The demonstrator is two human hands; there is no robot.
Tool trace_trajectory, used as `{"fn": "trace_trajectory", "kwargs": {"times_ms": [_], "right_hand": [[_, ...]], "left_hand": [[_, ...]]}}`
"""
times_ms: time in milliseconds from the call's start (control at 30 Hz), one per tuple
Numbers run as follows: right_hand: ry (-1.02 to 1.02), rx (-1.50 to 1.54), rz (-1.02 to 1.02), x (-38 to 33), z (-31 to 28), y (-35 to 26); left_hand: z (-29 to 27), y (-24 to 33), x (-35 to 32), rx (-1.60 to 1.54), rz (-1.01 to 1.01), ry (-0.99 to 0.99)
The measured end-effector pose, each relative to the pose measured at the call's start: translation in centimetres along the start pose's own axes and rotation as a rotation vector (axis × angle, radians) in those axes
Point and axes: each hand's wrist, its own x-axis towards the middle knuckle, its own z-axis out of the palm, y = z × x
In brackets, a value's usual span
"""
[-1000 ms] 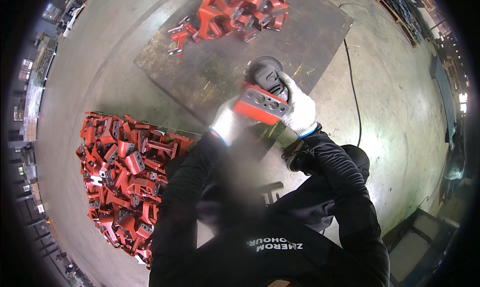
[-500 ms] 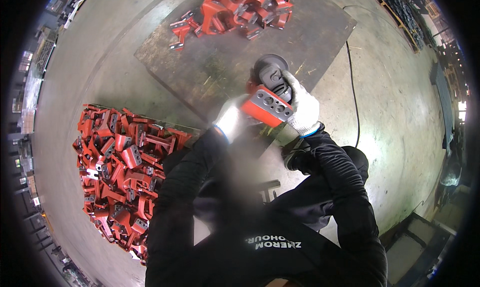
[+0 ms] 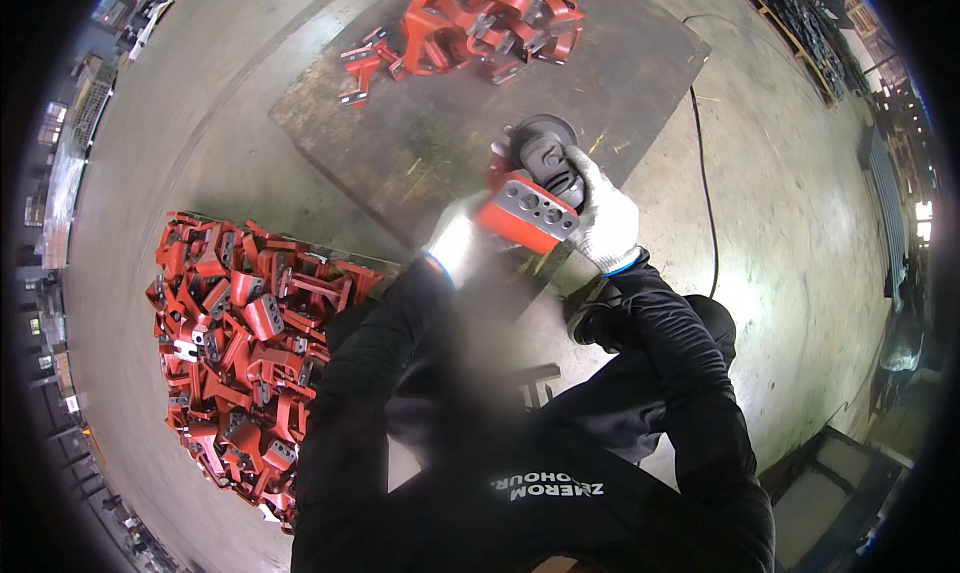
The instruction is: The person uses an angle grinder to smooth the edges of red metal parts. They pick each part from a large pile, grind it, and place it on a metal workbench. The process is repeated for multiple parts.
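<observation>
Pile of red brackets (image 3: 245, 353) lying on floor at left. Left hand (image 3: 457, 248) clasping red bracket (image 3: 527, 213) over steel plate (image 3: 420, 143); right hand (image 3: 600, 218) gripping angle grinder (image 3: 545, 158). Judged grinding step; steady pressure needed next.

Red bracket (image 3: 527, 213) with bolt holes, tilted, against grey angle grinder (image 3: 545, 153).

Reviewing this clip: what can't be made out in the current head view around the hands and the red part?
- Left hand fingers: hidden under the red part.
- Grinder disc: mostly covered by the right hand and the part, so contact cannot be told.
- Underside of the red part: faces away.
- Area between the forearms: blurred.
- Big pile of red parts: lower end hidden by the left sleeve.
- Far pile: cut off by the top edge.
</observation>
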Motion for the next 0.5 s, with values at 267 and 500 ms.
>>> {"fn": "trace_trajectory", "kwargs": {"times_ms": [267, 500], "right_hand": [[-0.059, 0.714, 0.282, 1.5, 0.0, 0.3], [-0.148, 0.842, 0.547, 1.2, -0.1, 2.3]], "left_hand": [[-1.9, -0.1, 0.0, 0.228, 0.101, -0.091], [-3.7, 0.7, 0.8, 0.354, 0.194, -0.065]]}}
